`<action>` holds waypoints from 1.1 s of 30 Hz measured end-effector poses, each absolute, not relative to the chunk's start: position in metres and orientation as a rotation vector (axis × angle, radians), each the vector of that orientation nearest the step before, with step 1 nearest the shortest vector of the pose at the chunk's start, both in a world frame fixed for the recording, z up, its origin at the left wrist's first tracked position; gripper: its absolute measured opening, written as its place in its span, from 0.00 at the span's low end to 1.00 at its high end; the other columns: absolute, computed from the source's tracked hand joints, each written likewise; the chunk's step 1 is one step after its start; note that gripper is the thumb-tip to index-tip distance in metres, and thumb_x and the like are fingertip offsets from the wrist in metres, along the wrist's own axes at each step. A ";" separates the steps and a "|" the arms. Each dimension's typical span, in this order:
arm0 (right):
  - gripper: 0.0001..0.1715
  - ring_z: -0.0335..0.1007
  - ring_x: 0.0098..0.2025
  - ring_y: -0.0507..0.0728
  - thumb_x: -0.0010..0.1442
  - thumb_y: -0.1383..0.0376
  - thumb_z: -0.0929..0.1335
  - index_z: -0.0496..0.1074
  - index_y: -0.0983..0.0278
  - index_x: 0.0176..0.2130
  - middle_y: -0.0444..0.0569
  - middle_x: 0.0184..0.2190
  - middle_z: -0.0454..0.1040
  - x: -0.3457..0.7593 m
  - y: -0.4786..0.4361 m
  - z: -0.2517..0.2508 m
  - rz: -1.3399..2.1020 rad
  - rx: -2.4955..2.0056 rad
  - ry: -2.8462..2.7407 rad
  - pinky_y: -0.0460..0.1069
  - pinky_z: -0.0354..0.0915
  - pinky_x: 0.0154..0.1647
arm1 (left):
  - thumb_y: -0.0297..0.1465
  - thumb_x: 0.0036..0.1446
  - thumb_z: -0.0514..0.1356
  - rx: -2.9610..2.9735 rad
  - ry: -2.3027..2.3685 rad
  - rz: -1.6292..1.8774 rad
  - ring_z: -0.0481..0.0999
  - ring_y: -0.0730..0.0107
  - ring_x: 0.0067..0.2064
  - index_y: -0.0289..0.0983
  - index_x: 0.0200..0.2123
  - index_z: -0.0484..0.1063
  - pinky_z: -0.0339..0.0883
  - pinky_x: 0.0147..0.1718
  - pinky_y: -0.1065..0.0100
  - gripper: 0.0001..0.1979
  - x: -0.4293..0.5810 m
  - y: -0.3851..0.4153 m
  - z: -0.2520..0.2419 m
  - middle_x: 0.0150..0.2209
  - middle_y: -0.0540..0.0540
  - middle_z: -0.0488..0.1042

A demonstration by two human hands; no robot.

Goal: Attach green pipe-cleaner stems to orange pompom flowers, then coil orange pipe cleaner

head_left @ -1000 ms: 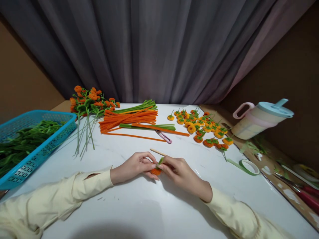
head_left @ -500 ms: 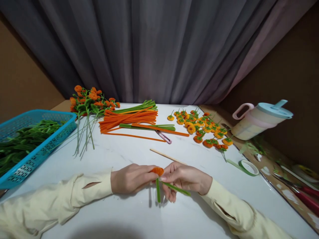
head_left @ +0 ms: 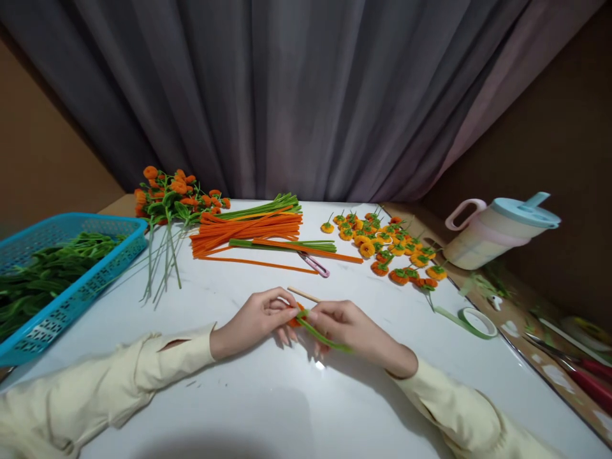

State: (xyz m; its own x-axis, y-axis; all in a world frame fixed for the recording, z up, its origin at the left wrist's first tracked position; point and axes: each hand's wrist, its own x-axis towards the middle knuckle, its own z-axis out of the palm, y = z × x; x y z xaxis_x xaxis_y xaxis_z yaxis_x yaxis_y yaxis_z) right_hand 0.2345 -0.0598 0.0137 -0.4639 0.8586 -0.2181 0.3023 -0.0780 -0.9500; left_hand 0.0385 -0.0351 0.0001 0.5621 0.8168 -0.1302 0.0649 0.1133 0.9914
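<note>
At the near middle of the table, my left hand pinches an orange pipe-cleaner flower, mostly hidden by the fingers. My right hand meets it from the other side, thumb and fingers closed on a green pipe cleaner that joins the flower and trails off to the right. Just beyond the hands lies a thin wooden stick, partly covered by the right hand. Farther back are a bundle of orange pipe cleaners, some green pipe cleaners and a pink craft knife.
Finished-looking small flower heads lie at right, near a roll of green tape and a tumbler. At left stand a blue basket of green leaves and long-stemmed orange flowers. Red-handled pliers or scissors lie far right.
Both hands have turned and shifted the flower slightly up and left. The two green ends that hung apart now show mostly as one strand pointing right, at the right hand.
</note>
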 end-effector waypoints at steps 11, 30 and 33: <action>0.12 0.63 0.38 0.57 0.57 0.74 0.61 0.67 0.65 0.41 0.51 0.35 0.68 0.243 -0.047 0.001 0.233 -1.387 -2.476 0.49 0.62 0.38 | 0.29 0.54 0.61 0.880 0.769 0.659 0.78 0.60 0.40 0.33 0.39 0.66 0.72 0.37 0.69 0.10 0.032 -0.013 0.001 0.41 0.38 0.76; 0.29 0.58 0.18 0.48 0.65 0.58 0.56 0.50 0.61 0.63 0.44 0.28 0.72 0.243 -0.050 0.018 1.192 -1.444 -1.791 0.43 0.60 0.18 | 0.33 0.52 0.63 0.916 0.788 0.800 0.77 0.61 0.44 0.36 0.40 0.62 0.64 0.51 0.58 0.15 0.035 -0.014 -0.002 0.39 0.42 0.77; 0.31 0.44 0.09 0.44 0.65 0.55 0.56 0.47 0.60 0.64 0.43 0.24 0.72 0.237 -0.056 0.025 1.717 -1.330 -1.566 0.40 0.45 0.07 | 0.35 0.50 0.64 1.025 0.825 0.770 0.77 0.63 0.42 0.35 0.46 0.63 0.66 0.48 0.60 0.22 0.038 -0.017 -0.006 0.37 0.43 0.77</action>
State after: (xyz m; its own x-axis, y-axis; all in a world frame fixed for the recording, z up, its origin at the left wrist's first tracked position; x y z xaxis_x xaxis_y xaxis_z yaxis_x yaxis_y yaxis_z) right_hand 0.2371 -0.0565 0.0251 -0.4273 0.8371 -0.3415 0.2632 -0.2462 -0.9328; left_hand 0.0376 -0.0165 -0.0057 0.4778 0.8514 -0.2166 -0.1573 0.3255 0.9324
